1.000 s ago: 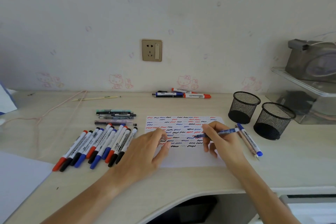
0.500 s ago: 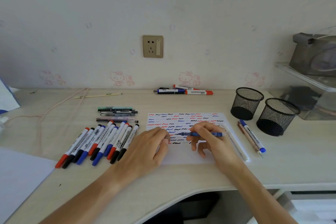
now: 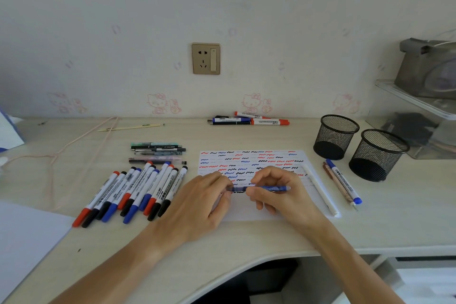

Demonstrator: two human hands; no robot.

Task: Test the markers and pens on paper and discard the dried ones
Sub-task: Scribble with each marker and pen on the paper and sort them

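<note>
Blue pen (image 3: 261, 188) held level over the lower part of the paper (image 3: 249, 163), pinched in the right hand (image 3: 278, 195) by thumb and curled fingers around the barrel. Left hand (image 3: 204, 200) close in at the pen's left end, fingertips pinching the translucent cap there, probably to push it on or pull it off; which of the two cannot be told. Pen kept low and just above the sheet, most likely because the scribble test happens right there. Paper flat on the desk (image 3: 246, 237), upper part covered in rows of short red, blue and black squiggles, lower part mostly bare under the hands.

Row of markers (image 3: 138, 192) fanned out left of the paper, well clear of the left hand. Above them a small stack of pens (image 3: 158, 149) lying crosswise. Another few markers (image 3: 249, 121) set apart at the back by the wall, possibly a sorted group. A white pen (image 3: 319, 189) on the paper's right edge, and a blue-capped marker (image 3: 344, 181) just beyond it on the desk. Two black mesh cups (image 3: 357, 145) further right, seemingly empty, near the right hand's side.
</note>
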